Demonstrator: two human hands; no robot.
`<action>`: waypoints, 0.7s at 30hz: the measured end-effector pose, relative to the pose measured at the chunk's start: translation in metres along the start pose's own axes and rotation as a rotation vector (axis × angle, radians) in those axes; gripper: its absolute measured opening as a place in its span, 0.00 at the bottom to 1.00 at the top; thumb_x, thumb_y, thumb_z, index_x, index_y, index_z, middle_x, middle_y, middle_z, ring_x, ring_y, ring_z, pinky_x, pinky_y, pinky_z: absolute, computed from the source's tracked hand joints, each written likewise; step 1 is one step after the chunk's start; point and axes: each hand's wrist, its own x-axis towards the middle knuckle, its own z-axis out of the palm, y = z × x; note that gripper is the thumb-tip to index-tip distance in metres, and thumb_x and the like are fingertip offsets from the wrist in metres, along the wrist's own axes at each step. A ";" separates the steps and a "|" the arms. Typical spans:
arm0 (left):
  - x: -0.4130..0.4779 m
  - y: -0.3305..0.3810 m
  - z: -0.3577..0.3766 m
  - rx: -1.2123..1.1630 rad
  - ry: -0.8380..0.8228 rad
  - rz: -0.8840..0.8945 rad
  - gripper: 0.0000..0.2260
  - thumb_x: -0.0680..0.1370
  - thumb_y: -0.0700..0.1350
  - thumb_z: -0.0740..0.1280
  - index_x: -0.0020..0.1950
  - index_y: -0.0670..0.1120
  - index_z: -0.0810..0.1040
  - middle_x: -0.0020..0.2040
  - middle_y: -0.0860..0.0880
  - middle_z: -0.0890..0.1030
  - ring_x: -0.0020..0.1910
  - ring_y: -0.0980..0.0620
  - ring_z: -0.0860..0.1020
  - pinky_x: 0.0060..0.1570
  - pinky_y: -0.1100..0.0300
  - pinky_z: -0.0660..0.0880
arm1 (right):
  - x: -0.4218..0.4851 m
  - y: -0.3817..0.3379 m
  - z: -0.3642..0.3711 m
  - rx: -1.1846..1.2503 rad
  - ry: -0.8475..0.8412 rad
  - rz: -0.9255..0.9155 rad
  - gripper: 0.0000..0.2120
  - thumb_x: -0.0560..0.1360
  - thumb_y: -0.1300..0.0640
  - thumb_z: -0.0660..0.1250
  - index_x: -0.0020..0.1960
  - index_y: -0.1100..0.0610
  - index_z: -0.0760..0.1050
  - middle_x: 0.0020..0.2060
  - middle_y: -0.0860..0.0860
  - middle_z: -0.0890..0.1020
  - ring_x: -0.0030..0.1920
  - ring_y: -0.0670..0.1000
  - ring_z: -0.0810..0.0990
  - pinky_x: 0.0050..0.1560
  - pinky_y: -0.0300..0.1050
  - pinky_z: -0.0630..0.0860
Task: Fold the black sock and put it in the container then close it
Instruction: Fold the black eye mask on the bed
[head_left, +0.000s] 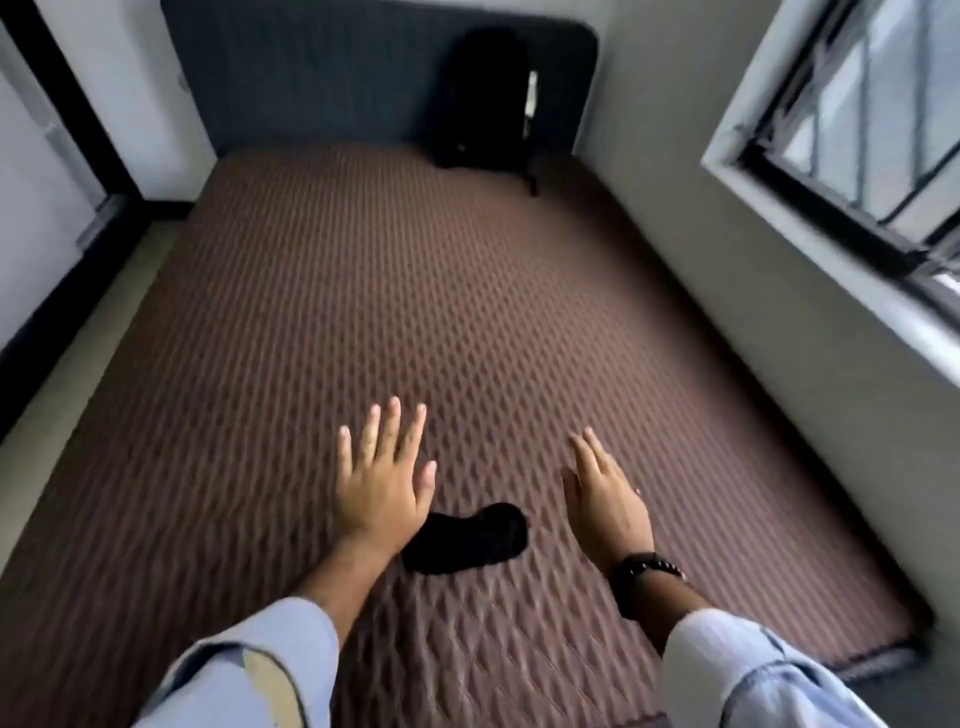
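Observation:
A black sock (470, 538) lies crumpled on the brown quilted mattress (415, 312), near its front edge. My left hand (382, 478) hovers flat just left of and beyond the sock, fingers spread, holding nothing; its wrist covers the sock's left end. My right hand (605, 501) is to the sock's right, palm turned inward, fingers extended, empty, with a dark watch at the wrist. A black bag (485, 98) stands upright at the far end of the mattress against the dark headboard. I see no other container.
A grey wall runs along the mattress's right side, with a barred window (852, 135) above it. A dark headboard (322, 78) closes the far end. A strip of floor and a dark-framed door lie to the left.

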 end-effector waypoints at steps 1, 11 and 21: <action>-0.001 -0.009 0.024 -0.021 -0.072 -0.053 0.31 0.80 0.57 0.57 0.83 0.50 0.61 0.81 0.44 0.66 0.80 0.41 0.66 0.76 0.35 0.61 | 0.007 0.005 0.029 0.055 -0.072 0.055 0.22 0.83 0.51 0.57 0.76 0.53 0.65 0.77 0.52 0.68 0.73 0.56 0.71 0.65 0.55 0.76; -0.029 -0.046 0.176 -0.423 -0.583 -0.537 0.20 0.78 0.54 0.69 0.68 0.48 0.78 0.61 0.47 0.84 0.61 0.44 0.82 0.60 0.50 0.79 | 0.040 0.043 0.191 0.178 -0.507 0.409 0.17 0.77 0.56 0.69 0.65 0.60 0.76 0.59 0.61 0.81 0.60 0.62 0.79 0.60 0.49 0.74; -0.007 -0.054 0.179 -0.601 -0.415 -0.509 0.11 0.74 0.40 0.76 0.56 0.40 0.85 0.52 0.44 0.87 0.50 0.44 0.84 0.52 0.57 0.77 | 0.064 0.041 0.182 0.252 -0.367 0.287 0.09 0.73 0.63 0.72 0.54 0.59 0.82 0.47 0.56 0.84 0.49 0.59 0.81 0.44 0.42 0.69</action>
